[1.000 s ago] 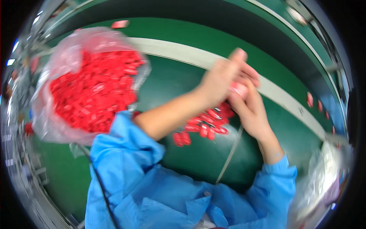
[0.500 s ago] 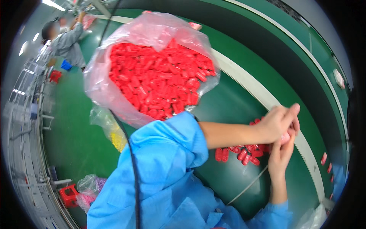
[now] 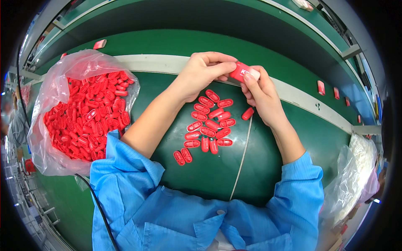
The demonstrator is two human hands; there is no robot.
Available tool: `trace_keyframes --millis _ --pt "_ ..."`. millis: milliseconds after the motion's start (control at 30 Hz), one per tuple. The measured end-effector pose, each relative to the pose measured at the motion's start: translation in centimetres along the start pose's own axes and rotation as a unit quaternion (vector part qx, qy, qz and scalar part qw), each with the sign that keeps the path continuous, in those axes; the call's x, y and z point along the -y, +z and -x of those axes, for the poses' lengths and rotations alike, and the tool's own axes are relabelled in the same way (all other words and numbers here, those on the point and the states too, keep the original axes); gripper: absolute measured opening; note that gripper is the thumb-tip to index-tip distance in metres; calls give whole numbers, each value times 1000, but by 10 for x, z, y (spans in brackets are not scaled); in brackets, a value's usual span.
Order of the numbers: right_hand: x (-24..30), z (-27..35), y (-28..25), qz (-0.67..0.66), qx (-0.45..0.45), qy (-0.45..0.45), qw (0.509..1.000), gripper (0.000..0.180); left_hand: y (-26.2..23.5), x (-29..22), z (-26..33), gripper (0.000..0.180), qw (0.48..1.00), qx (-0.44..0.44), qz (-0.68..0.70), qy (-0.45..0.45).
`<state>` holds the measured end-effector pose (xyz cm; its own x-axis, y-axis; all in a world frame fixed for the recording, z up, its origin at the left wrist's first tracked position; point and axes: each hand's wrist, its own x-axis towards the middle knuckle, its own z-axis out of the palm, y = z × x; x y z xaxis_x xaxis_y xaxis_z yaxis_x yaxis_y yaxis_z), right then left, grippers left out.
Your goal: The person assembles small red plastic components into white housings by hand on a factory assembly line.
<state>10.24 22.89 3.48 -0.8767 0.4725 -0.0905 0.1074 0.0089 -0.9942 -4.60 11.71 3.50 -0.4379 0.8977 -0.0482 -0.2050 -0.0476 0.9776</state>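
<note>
A small red-and-white plastic case [image 3: 239, 71] is held up above the table by both my hands. My left hand [image 3: 201, 75] pinches its red end between thumb and fingers. At the white end, the thumb and fingers of my right hand [image 3: 264, 94] are closed on it. Below my hands lie several red oval plastic shells [image 3: 208, 131], hollow side up on some and domed side up on others. One red shell [image 3: 248, 113] rests apart from these, just under my right hand.
To the left stands an open clear plastic bag [image 3: 37, 125] full of red shells [image 3: 90, 113]. A white rail [image 3: 155, 62] crosses behind my hands, with a green conveyor belt beyond it carrying red-and-white cases [image 3: 321, 87]. At right is a clear bag of white pieces [image 3: 356, 167].
My view has swung, so the shell bag now sits further left. My hands, pressed together before, have drawn apart around the case, which now shows plainly.
</note>
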Motion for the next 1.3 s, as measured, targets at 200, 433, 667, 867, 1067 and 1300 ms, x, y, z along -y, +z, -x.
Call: trace_keyframes --millis 200,433,667,867,1067,1300 --pt "-7 -3 0 29 -9 -17 999 20 3 0 2 29 998 2 -63 14" --pt "-7 -3 0 172 -68 -137 973 26 17 11 7 26 963 -69 -216 148" --pt "3 -40 -98 495 -166 -200 829 39 -38 11 -48 40 927 -147 -341 48" --pt "1 -14 -235 644 -217 139 720 46 -61 10 -64 39 816 -180 -532 138" --pt "8 -8 -225 579 -183 157 779 40 -15 -18 8 16 827 29 -539 156" --pt "19 14 -98 217 -27 -36 975 37 0 -10 38 16 837 55 -510 192"
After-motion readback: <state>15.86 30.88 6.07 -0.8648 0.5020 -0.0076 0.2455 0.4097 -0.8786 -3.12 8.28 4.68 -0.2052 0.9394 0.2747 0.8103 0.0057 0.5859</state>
